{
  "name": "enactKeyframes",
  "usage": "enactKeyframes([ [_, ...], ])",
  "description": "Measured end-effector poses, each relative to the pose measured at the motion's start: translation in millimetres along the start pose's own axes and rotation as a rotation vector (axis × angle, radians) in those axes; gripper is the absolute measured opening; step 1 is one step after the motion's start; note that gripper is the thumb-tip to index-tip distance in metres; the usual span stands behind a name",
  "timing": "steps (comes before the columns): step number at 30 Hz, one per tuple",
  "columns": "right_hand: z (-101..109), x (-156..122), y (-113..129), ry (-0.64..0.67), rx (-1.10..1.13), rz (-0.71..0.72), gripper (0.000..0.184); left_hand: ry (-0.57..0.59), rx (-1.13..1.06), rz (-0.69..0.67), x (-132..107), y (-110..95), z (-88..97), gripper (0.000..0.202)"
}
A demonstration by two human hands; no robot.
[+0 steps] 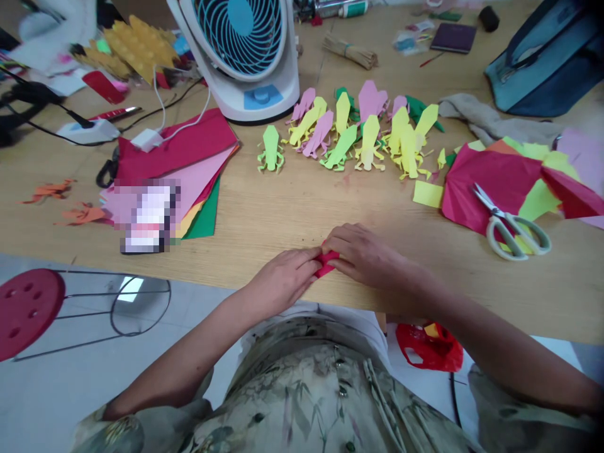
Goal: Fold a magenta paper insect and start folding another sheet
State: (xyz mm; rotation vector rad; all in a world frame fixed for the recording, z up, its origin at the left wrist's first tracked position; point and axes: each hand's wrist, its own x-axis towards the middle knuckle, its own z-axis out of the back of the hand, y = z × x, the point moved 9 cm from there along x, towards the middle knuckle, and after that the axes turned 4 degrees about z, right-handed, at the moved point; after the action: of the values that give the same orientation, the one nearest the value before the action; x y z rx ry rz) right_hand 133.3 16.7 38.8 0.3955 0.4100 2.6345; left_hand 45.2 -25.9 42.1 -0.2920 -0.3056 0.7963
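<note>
A small folded piece of red paper [325,264] lies at the table's front edge, held between both hands. My left hand [290,277] is closed over its left side, fingers together and pressed down on it. From the right, my right hand [363,255] grips the other side with curled fingers; the fingertips partly hide the paper. Beyond the hands stand several folded paper frogs in green, yellow and pink, among them a light green paper frog [271,149] at the left end of the group.
White-handled scissors [512,229] lie on crumpled red paper [495,176] at right. Left are coloured paper sheets [202,214], a blurred-out phone [150,217] and orange paper figures [85,214]. A fan [240,56] stands behind, a blue bag [547,63] at far right, a red stool [31,311] below.
</note>
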Motion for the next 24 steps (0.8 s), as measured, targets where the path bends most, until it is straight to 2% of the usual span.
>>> enactKeyframes([
  [3,-2,-3,1,0.022,-0.019,-0.021,0.012,-0.019,0.091,0.005,-4,-4,-3.1,0.036],
  [8,-2,-16,12,0.077,-0.032,-0.106,0.009,-0.058,0.207,-0.114,-8,-11,-5.8,0.028],
  [12,-1,-29,20,0.044,-0.017,-0.144,0.009,-0.114,0.196,-0.157,-11,-9,-4.6,0.03],
  [17,1,-30,30,-0.045,-0.144,-0.014,0.017,-0.139,0.121,-0.091,-11,-3,-8.0,0.022],
  [24,1,-23,46,-0.008,-0.289,0.176,0.026,-0.164,-0.055,-0.029,-7,5,1.0,0.017],
])
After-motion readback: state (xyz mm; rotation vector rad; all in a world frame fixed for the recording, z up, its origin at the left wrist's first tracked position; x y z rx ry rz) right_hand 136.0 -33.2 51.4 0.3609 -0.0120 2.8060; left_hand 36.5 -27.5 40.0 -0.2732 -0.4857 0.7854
